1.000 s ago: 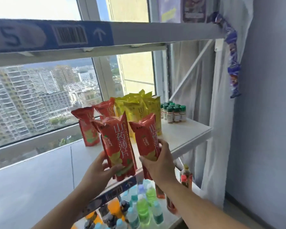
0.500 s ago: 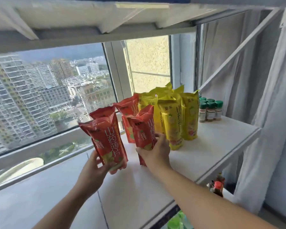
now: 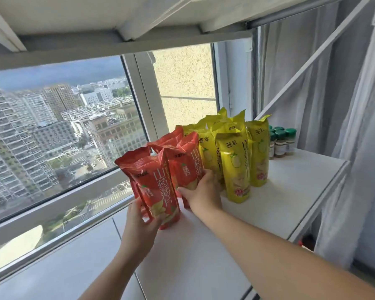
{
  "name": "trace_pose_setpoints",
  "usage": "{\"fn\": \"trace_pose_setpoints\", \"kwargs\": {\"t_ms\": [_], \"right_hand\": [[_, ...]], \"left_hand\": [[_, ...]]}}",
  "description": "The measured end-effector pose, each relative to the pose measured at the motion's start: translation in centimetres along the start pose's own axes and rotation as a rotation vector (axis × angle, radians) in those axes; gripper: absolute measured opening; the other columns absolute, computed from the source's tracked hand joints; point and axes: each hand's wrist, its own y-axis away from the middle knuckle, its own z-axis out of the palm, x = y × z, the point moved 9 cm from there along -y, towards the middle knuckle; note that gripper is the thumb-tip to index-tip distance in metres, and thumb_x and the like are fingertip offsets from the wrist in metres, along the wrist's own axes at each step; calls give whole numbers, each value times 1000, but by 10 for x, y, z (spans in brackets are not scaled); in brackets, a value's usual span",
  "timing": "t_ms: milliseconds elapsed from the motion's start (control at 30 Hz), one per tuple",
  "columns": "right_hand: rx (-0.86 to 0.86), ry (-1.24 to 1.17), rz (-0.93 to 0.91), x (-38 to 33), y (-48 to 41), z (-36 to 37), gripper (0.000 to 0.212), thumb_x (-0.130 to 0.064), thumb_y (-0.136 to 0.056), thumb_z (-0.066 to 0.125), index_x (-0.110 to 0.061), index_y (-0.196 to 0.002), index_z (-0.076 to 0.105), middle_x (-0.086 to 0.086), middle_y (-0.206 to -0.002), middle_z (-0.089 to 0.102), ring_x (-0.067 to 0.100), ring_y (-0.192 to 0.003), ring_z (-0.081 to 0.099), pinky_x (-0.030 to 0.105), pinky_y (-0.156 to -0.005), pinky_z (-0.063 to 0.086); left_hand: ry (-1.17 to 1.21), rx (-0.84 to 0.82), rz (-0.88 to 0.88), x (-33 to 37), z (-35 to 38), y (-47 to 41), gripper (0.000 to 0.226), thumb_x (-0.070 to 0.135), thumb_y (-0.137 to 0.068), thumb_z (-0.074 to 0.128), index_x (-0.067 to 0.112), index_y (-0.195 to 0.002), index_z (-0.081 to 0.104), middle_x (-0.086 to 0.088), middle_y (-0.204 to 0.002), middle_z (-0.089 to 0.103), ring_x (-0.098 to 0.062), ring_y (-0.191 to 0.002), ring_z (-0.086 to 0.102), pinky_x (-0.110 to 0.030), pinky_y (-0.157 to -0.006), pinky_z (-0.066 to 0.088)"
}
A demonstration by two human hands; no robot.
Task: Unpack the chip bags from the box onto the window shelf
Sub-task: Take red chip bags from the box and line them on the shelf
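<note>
Several red chip bags and several yellow chip bags (image 3: 236,169) stand upright on the white window shelf (image 3: 279,202). My left hand (image 3: 139,226) grips the nearest red bag (image 3: 156,187) at its lower part, its base at the shelf surface. My right hand (image 3: 201,191) holds a second red bag (image 3: 186,163) low down, just behind and to the right, next to the yellow bags. More red bags (image 3: 167,139) stand behind these two. The box is out of view.
Small green-capped spice jars (image 3: 280,141) stand at the shelf's back right. A window (image 3: 52,131) runs along the left and back. Another shelf (image 3: 117,16) hangs overhead, a diagonal brace (image 3: 312,59) and white curtain (image 3: 355,126) on the right.
Both hands have carried their red bags forward onto the shelf and lowered them beside the other red and yellow bags. The view moved closer, dropping the lower shelf of bottles out of sight.
</note>
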Motion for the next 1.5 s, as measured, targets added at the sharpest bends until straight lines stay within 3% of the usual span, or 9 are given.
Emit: {"fn": "trace_pose_setpoints", "kwargs": {"t_ms": [200,300,433,567,667,833,967,1100,1500], "right_hand": [[-35,50,-3,11,11,-5,90,-44,-73,86,-7,-142,41,10,-139,49,28,-131,45,41,-108,44],[-48,73,-5,19,19,-15,79,-37,-78,82,-4,-138,43,12,-135,50,29,-129,46,40,-107,42],[-69,55,-11,29,35,-36,63,-36,-83,76,-7,-132,48,9,-131,52,27,-123,52,39,-100,49],[-103,41,-85,41,59,-75,46,-32,-92,67,-11,-130,52,3,-125,55,21,-118,52,34,-97,47],[-107,17,-139,58,78,-111,26,-28,-94,62,-14,-116,61,-3,-106,57,15,-100,55,28,-87,47],[-63,-7,-158,99,100,-177,8,-20,-90,62,-14,-95,62,-4,-89,58,16,-85,55,29,-76,45],[4,-20,-149,138,110,-243,7,-18,-90,65,-15,-96,66,-6,-89,60,14,-86,58,24,-78,45],[39,27,-100,189,120,-312,11,-23,-92,64,-17,-100,64,-7,-95,60,14,-91,59,26,-82,49],[224,139,409,420,217,-477,18,-28,-94,62,-18,-109,66,-4,-102,69,12,-92,62,29,-82,49]], "left_hand": [[2,11,-28,-2,3,5,61,20,-80,83,26,-130,49,7,-122,60,3,-103,62,-31,-85,57],[-98,44,-73,-4,-3,12,79,48,-70,85,25,-135,47,6,-122,54,-11,-112,60,-40,-91,55],[-169,185,-98,8,-12,35,62,31,-79,84,10,-126,50,-2,-114,46,-23,-104,54,-39,-92,49],[-216,231,-110,30,-6,69,39,26,-89,73,10,-117,50,-4,-102,50,-25,-91,52,-36,-79,42],[-246,106,-69,55,22,95,12,19,-92,66,19,-97,55,-3,-78,55,-21,-71,53,-35,-59,40],[-267,-65,20,101,89,133,10,15,-91,66,24,-89,65,2,-79,67,-12,-75,62,-30,-66,48],[-288,-224,74,133,166,168,8,16,-91,66,24,-92,67,6,-80,68,-4,-72,62,-22,-64,47],[-306,-322,152,173,242,204,7,17,-88,67,24,-89,67,5,-80,67,-13,-75,63,-31,-68,47],[-331,-856,234,176,497,351,9,20,-88,66,21,-96,70,6,-91,69,-15,-86,62,-23,-74,37]]}}
